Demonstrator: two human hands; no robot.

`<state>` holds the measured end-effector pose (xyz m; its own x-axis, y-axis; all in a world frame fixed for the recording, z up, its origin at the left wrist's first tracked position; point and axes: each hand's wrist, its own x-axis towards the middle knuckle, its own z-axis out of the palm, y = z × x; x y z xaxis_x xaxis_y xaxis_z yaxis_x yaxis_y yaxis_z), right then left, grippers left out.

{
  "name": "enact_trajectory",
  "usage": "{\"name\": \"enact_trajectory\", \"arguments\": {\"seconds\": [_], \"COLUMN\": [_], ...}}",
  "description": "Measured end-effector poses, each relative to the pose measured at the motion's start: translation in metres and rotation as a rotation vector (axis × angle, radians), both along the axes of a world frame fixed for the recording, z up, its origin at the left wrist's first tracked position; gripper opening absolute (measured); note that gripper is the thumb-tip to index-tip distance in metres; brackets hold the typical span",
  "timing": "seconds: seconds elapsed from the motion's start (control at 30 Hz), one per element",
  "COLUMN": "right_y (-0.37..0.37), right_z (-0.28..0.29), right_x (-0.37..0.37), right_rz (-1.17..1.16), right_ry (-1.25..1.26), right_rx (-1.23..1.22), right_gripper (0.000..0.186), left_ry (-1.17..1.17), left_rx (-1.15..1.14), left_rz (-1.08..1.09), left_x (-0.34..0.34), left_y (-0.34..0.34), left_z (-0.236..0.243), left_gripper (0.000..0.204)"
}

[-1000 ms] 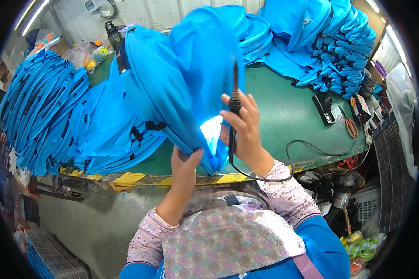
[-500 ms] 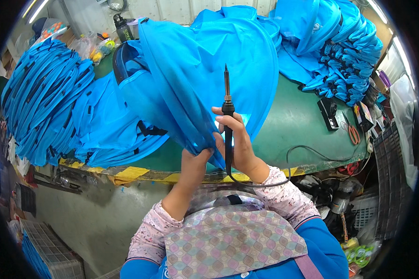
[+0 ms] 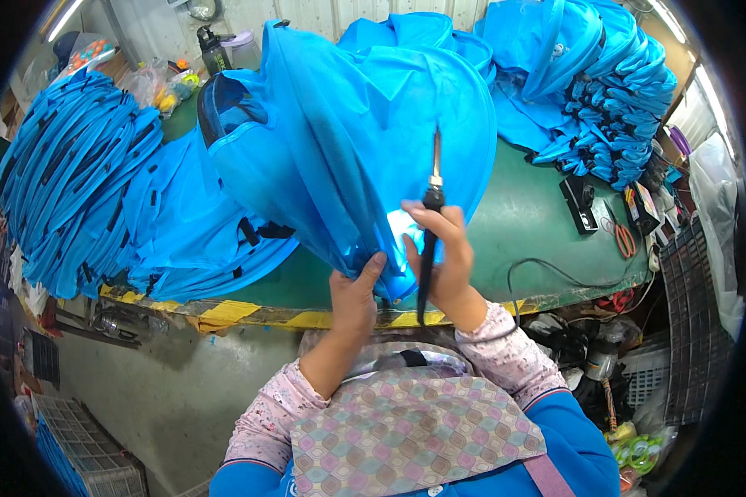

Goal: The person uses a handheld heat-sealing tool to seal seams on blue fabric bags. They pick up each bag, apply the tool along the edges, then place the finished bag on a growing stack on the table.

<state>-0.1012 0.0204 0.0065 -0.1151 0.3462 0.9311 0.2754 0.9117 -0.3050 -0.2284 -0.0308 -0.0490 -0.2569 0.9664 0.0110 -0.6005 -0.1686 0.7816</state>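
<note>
In front of me stands a large blue fabric piece (image 3: 331, 157) with a stiff curved rim and a dark mesh opening at its left. My left hand (image 3: 355, 300) pinches its lower edge, thumb on top, close to the table's front edge. A soldering iron (image 3: 433, 197) with a black handle lies between the fingers of my right hand (image 3: 453, 269). Its bare metal tip points up and away from me, in front of the blue cloth. That hand is slightly blurred and just right of the fabric's lower corner. A black cord runs from the iron's handle over my right wrist.
Piles of similar blue pieces lie at left (image 3: 83, 182) and far right (image 3: 617, 108) on the green table (image 3: 522, 240). Orange-handled scissors (image 3: 624, 238) and a black box (image 3: 578, 204) lie at right. A dark bottle (image 3: 214, 51) stands at the back. Yellow-black tape marks the front edge.
My right hand has drawn right from the fabric's lower corner, carrying the soldering iron with it. My left hand keeps its hold on the cloth, its thumb slightly higher.
</note>
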Motion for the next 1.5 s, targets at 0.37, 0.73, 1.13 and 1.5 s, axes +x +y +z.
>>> {"name": "enact_trajectory", "arguments": {"seconds": [0.37,0.73,1.13,1.5], "right_y": [-0.037,-0.036,0.056,0.047], "right_z": [-0.003,0.009,0.022,0.025], "right_x": [0.022,0.020,0.034,0.030], "right_rz": [-0.076,0.029,-0.345,-0.370], "right_ry": [-0.216,-0.037,0.146,0.062], "right_rx": [0.222,-0.173,-0.048,0.023], "right_gripper": [0.038,0.015,0.049,0.061], "left_ry": [-0.007,0.112,1.319,1.023], "left_rx": [0.018,-0.003,-0.059,-0.086], "left_rz": [0.094,0.184,-0.821,0.312], "left_x": [0.000,0.005,-0.107,-0.168], "left_y": [0.003,-0.002,-0.036,0.104], "left_z": [-0.004,0.009,0.103,0.218], "left_gripper": [0.030,0.034,0.037,0.054]}}
